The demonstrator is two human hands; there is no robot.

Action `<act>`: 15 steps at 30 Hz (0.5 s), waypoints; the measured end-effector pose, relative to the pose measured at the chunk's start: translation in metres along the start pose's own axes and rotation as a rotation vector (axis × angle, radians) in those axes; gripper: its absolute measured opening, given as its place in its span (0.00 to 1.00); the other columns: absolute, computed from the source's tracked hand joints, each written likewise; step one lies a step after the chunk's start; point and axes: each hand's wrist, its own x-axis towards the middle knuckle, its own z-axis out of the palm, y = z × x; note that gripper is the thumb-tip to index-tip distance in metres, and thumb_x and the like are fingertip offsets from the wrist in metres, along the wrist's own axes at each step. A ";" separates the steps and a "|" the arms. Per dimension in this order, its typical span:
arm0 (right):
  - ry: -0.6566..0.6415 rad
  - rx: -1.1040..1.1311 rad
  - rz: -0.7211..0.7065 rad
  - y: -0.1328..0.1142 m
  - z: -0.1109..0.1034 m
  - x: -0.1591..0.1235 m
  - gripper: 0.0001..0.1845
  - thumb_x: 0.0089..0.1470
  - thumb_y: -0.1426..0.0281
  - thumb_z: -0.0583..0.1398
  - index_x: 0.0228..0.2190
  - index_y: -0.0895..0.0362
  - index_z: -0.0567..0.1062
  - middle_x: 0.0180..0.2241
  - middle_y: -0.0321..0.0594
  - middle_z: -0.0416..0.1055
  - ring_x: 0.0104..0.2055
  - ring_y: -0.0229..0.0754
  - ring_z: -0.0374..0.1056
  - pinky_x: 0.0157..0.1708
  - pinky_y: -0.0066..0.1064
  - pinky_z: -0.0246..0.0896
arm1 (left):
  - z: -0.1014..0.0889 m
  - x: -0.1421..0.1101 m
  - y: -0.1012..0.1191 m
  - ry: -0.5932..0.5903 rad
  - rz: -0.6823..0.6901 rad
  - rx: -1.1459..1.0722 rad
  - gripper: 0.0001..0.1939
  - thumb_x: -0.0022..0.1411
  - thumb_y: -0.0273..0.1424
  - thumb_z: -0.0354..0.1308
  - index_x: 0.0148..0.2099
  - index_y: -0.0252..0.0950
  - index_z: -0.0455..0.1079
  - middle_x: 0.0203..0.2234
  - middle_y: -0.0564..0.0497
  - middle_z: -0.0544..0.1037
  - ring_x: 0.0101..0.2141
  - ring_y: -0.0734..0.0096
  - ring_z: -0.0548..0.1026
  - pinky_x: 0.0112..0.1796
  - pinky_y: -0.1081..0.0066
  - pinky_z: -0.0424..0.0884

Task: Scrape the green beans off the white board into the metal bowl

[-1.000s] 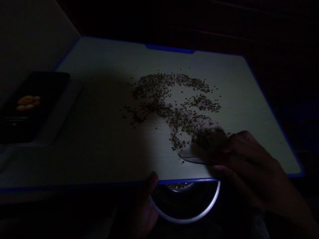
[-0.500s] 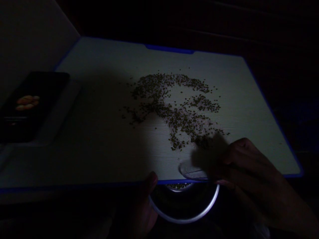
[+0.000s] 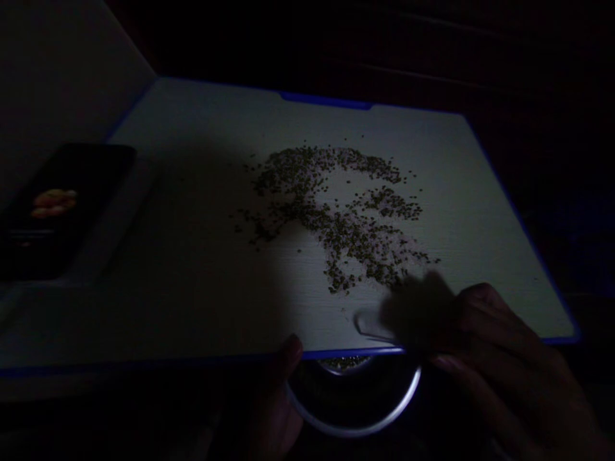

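My right hand [image 3: 504,352] pinched a clear scraper [image 3: 373,326] at lower centre, my left hand [image 3: 284,403] sat beside the bowl [image 3: 356,432] at bottom centre, its grip too dark to tell, and low, flat strokes seemed best, lest seeds [image 3: 353,240] mid-frame scatter across the counter [image 3: 480,218].

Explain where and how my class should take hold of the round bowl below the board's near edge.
Probably pinch its near rim, coming from the wearer's side: that bright curve is exposed, while the blue-edged board hides the far part.
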 end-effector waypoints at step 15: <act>0.090 -0.160 0.078 0.010 0.013 0.008 0.07 0.72 0.74 0.59 0.39 0.54 0.75 0.31 0.36 0.75 0.34 0.40 0.70 0.37 0.36 0.64 | -0.037 0.007 0.008 -0.126 -0.139 0.086 0.18 0.70 0.48 0.67 0.56 0.50 0.87 0.55 0.52 0.89 0.69 0.42 0.74 0.72 0.48 0.64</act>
